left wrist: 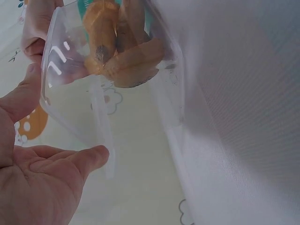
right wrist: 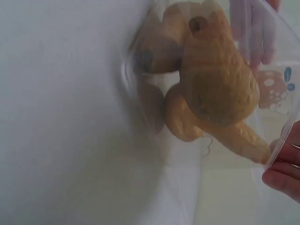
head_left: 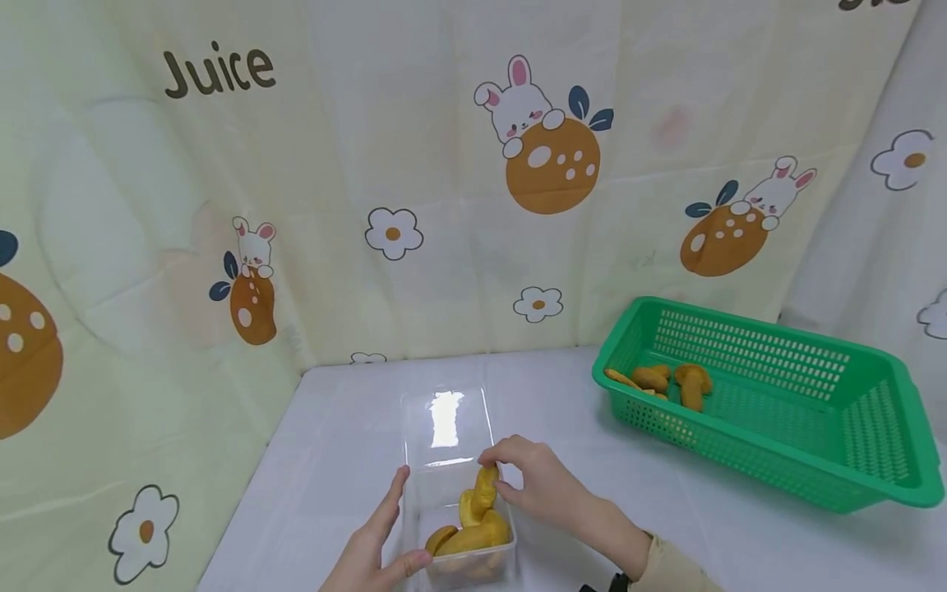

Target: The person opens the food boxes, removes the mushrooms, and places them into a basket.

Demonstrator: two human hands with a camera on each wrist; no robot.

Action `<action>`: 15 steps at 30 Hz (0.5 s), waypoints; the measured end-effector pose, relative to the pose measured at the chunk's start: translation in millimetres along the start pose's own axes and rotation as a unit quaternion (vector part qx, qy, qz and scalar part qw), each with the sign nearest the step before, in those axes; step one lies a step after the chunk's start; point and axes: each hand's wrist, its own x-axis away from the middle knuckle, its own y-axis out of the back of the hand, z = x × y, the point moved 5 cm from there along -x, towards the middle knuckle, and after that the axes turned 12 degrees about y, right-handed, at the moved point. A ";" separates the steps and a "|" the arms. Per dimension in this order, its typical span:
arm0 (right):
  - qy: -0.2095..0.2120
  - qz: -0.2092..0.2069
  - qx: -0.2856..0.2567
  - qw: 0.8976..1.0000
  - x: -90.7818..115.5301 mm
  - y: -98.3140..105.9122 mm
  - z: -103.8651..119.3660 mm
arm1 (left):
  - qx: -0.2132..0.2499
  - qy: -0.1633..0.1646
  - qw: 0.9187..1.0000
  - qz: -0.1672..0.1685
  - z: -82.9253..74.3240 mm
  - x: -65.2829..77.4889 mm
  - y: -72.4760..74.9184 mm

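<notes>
One curtain point(head_left: 333, 156) reads "Juice"; right hand point(head_left: 534, 481) pinches a mushroom point(head_left: 484, 491), left hand point(head_left: 371, 549) spreads beside a box point(head_left: 453, 567).

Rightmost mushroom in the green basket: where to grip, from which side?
I'd pinch the mushroom's stem across its left and right sides, coming from above. The stem is narrower than the cap and points toward the basket's near wall; the walls rise around it, so the open top looks the easiest way in.
</notes>
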 end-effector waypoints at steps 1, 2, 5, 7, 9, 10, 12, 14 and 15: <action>-0.004 0.000 0.003 1.000 0.3 -0.5 0.8 | -0.002 0.002 1.000 0.001 0.4 -0.1 0.0; -0.007 -0.001 0.005 1.000 0.4 -0.8 1.3 | -0.002 0.003 1.000 0.001 0.6 -0.1 0.2; -0.020 -0.017 -0.005 1.000 -0.1 -0.7 1.2 | -0.002 -0.001 1.000 0.000 0.9 -1.0 1.0; -0.024 -0.034 -0.015 0.999 -1.0 -0.3 0.7 | 0.006 0.003 1.000 0.006 0.9 -1.0 0.8; -0.030 -0.049 -0.030 0.998 -2.0 0.1 1.0 | 0.015 0.006 1.000 0.011 0.7 -1.1 0.5; -0.034 -0.054 -0.037 0.997 -2.7 -0.1 1.5 | 0.017 0.014 1.000 0.014 0.8 -0.9 -0.1; -0.042 -0.058 -0.040 0.997 -4.1 -0.1 3.5 | 0.021 0.019 0.999 0.018 0.5 -0.4 -0.7; -0.058 -0.053 -0.037 0.996 -5.5 -0.6 5.7 | 0.017 0.018 1.000 0.016 -0.1 -0.5 -0.8; -0.064 -0.051 -0.034 0.996 -6.2 -0.8 6.9 | 0.015 0.016 1.000 0.016 -0.3 -0.5 -0.9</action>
